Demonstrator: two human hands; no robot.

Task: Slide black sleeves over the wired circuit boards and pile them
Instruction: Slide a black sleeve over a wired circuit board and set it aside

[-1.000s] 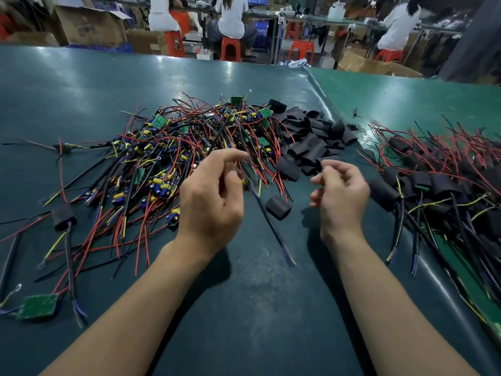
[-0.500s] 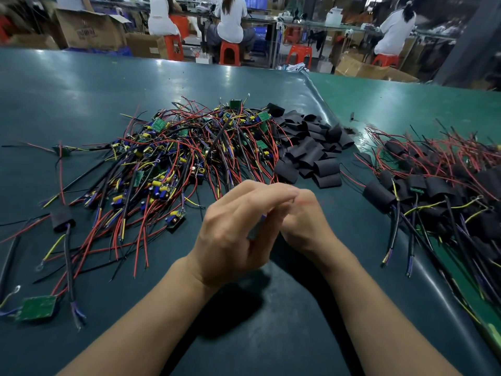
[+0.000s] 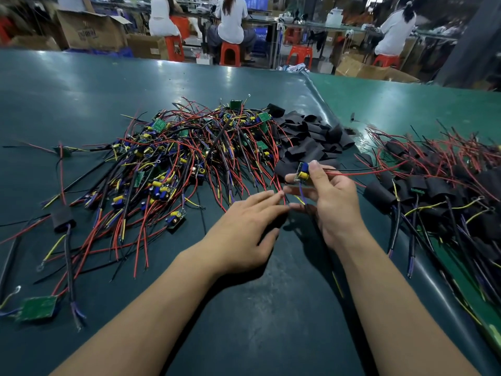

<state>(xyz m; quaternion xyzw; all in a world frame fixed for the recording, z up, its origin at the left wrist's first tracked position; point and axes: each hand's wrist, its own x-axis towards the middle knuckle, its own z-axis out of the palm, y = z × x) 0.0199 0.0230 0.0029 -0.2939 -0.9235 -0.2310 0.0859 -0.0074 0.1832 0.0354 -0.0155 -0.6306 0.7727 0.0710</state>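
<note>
My right hand [image 3: 329, 198] pinches a small wired circuit board [image 3: 304, 172] with blue and yellow parts, held up just in front of the loose black sleeves [image 3: 311, 139]. Its red wire runs off to the right. My left hand [image 3: 244, 229] lies flat beside it with fingers stretched toward the dangling wires under my right hand. A big tangle of unsleeved boards and wires [image 3: 173, 164] spreads left of centre. Sleeved boards lie heaped at the right [image 3: 439, 185].
A loose green board [image 3: 38, 308] and one sleeved board [image 3: 61, 218] lie near the left edge. The dark green mat [image 3: 257, 321] ends at a raised seam on the right. People sit on orange stools behind the table, among cardboard boxes.
My hands were clasped together at the centre. Now they have parted, my right hand has lifted a board toward the sleeve pile, and my left hand has flattened out.
</note>
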